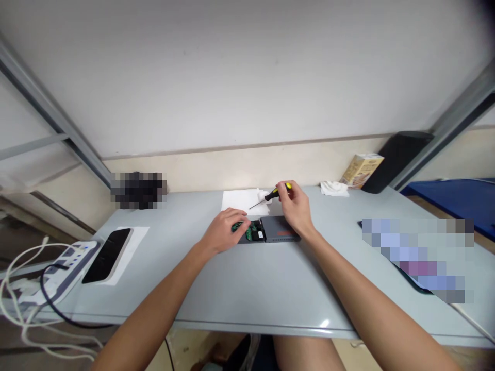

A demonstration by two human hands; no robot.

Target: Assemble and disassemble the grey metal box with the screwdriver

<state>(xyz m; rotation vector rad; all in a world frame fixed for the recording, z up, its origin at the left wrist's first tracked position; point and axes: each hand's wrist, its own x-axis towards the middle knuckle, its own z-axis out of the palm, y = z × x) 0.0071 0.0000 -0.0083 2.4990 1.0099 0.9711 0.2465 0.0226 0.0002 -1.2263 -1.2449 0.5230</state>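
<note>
My right hand (296, 206) is closed round the yellow and black handle of a screwdriver (273, 194). Its thin shaft slants down to the left, and the tip is above the far edge of a green circuit board (254, 229). The board lies in a dark grey casing half. With fingers and thumb curved round the board's left end, my left hand (228, 230) grips it and hides part of it. Right beside the board is a flat dark grey cover (276, 230) with red lettering, partly under my right wrist.
White paper (237, 201) and crumpled tissue (334, 189) lie towards the wall. A phone (108, 256) on paper and a power strip (69, 273) with cables are at left. A carton (362, 171) and black speaker-like object (398, 159) stand back right; a blurred-out device (417, 257) lies at right.
</note>
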